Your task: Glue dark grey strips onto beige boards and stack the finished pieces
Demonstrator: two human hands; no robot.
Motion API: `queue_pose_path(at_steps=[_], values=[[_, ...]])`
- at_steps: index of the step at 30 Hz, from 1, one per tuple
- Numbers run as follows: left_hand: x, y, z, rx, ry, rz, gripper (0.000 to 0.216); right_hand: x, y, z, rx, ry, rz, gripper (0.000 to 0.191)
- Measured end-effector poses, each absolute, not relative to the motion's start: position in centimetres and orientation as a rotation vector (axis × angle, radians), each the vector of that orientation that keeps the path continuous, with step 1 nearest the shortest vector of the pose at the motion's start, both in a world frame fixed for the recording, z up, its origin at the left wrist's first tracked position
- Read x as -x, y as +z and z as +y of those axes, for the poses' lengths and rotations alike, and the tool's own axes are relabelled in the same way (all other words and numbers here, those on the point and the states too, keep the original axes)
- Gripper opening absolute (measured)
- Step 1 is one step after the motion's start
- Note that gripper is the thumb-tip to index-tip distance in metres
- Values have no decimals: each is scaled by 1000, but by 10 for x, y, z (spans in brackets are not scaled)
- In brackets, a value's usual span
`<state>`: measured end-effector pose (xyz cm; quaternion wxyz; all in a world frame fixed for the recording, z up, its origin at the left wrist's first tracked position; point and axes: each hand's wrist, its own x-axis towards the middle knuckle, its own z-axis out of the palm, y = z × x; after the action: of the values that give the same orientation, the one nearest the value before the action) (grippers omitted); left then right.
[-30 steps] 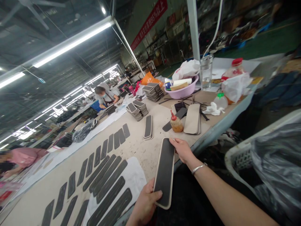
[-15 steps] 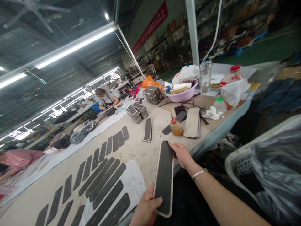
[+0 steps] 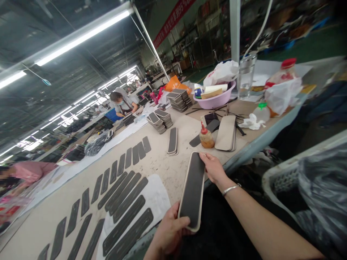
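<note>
A long rounded panel (image 3: 192,191), dark grey with a beige rim, is held tilted at the table's near edge. My left hand (image 3: 170,225) grips its lower end, the thumb lying on the dark face. At the upper right corner my right hand (image 3: 214,167), with a bangle on the wrist, pinches the edge. Several dark strips (image 3: 127,225) lie in rows to the left, some on a white sheet (image 3: 159,191). Beyond the panel are a small stack of similar panels (image 3: 172,141) and a glue bottle (image 3: 206,137) with a red nozzle.
Stacked panels (image 3: 179,100) and a purple basin (image 3: 215,103) stand farther back. Beige boards (image 3: 226,133), a glass (image 3: 246,81) and a red-capped jar (image 3: 284,77) sit at right. A white basket (image 3: 282,182) with black plastic is beside the table. A co-worker (image 3: 123,103) sits across.
The view has shifted a little, so most tabletop things sit slightly more to the right. Both hands still hold the panel, which appears a little higher in view.
</note>
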<state>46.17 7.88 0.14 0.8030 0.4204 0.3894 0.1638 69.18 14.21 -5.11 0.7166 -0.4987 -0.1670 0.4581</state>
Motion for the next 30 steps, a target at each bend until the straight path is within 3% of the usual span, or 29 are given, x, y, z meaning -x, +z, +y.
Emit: queue_pose_path(at_steps=[8,15,21,30], values=[[-479,14,69,-931,389,831,62,-691,-59,143,1271,887,-443,55],[-467,-6,77,-1050,481,981,61,-679,-45,135,1073,1209,-523,100],[-460,-15,83,-1186,495,1096,58,-674,-38,131,980,1349,-597,72],[-456,-21,84,-1172,480,1039,55,-673,-40,133,963,1363,-590,67]])
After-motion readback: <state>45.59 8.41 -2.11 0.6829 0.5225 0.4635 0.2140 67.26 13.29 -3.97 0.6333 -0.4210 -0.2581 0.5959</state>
